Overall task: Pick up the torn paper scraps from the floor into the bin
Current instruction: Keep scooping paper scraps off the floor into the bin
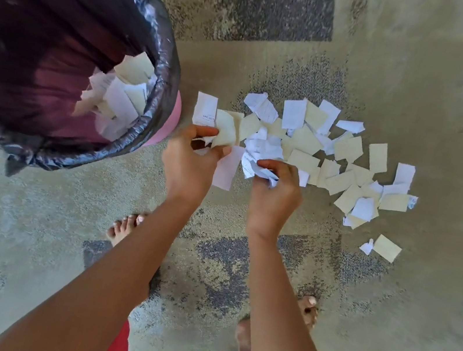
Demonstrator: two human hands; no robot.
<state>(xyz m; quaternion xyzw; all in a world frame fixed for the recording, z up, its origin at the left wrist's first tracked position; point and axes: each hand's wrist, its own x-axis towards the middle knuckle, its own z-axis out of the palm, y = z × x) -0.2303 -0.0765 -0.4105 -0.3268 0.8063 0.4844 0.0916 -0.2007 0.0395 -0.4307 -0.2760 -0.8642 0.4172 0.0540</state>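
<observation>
Left hand pinching cream scraps, right hand clutching crumpled white scraps, loose paper pile scattered on mottled beige-grey carpet, black-lined bin just left, partly filled.

At ten o'clock the bin shows a smooth pink plastic wall and is lined with a thin black plastic bag, crinkled and faintly glossy. The paper scraps at two o'clock are matt, white or cream, a few crumpled. The floor is covered in rough, speckled carpet pile.
</observation>
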